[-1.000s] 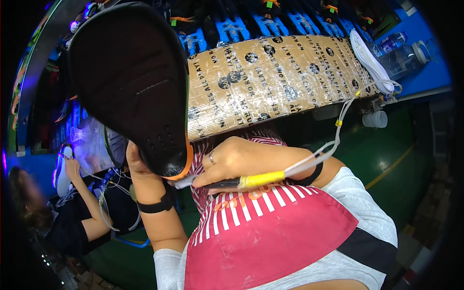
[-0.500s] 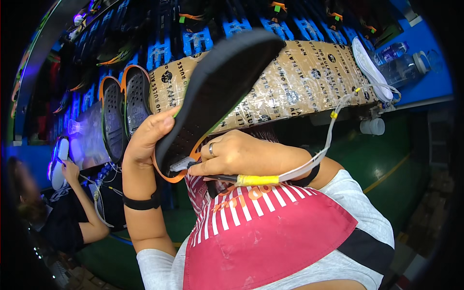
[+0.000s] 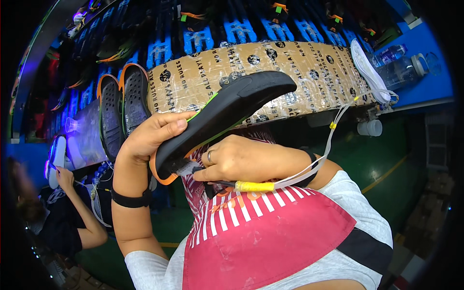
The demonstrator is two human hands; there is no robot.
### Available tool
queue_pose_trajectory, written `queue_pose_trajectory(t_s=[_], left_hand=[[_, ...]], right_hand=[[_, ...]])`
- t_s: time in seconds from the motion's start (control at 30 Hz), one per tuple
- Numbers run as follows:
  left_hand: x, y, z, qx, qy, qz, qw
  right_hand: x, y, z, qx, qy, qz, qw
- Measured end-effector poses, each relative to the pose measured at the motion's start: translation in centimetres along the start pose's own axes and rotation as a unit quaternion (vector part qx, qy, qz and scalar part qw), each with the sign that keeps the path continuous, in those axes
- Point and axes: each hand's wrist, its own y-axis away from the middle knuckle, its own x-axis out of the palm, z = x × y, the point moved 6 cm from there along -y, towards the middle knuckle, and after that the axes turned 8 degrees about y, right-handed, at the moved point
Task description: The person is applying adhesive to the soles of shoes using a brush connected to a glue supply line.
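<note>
My left hand grips the heel half of a black shoe sole with an orange heel rim and a thin green edge. The sole is tilted, its toe end pointing to the upper right and its outer side turned toward me. In my right hand is a brush with whitish bristles, a dark handle and yellow wrapping where clear tubes join. The bristles are at the sole's inner heel edge; whether they touch it I cannot tell. Part of the handle is hidden under my fingers.
Two dark soles with orange rims stand left of a cardboard-covered bench. Blue racks run behind. A white sole and a clear bottle stand right. At left, a co-worker's hand holds a white sole.
The sole has rolled and its toe end has dropped toward the right, showing more of its side wall. My left hand tilted with it; the brush stayed near the heel.
</note>
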Motion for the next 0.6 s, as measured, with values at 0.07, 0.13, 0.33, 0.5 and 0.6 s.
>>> queue_pose_trajectory(t_s=[0.07, 0.13, 0.33, 0.5, 0.6], left_hand=[[-0.1, 0.1, 0.2, -0.016, -0.025, 0.003, 1.0], [-0.1, 0.1, -0.1, 0.0, -0.046, -0.015, 0.999], [-0.4, -0.3, 0.4, -0.019, -0.02, -0.003, 1.0], [-1.8, -0.4, 1.5, 0.032, 0.05, -0.059, 0.997], [-2.7, -1.0, 2.5, 0.05, 0.132, -0.087, 0.986]], right_hand=[[-0.9, -0.1, -0.1, 0.011, -0.025, 0.062, 0.998], [-0.7, 0.1, -0.3, 0.024, -0.087, 0.092, 0.992], [-0.4, 0.2, -0.7, 0.017, -0.025, 0.002, 1.0], [-1.0, 0.9, -1.7, 0.037, -0.154, -0.008, 0.987], [-0.4, 1.3, -2.6, 0.074, -0.115, -0.021, 0.99]])
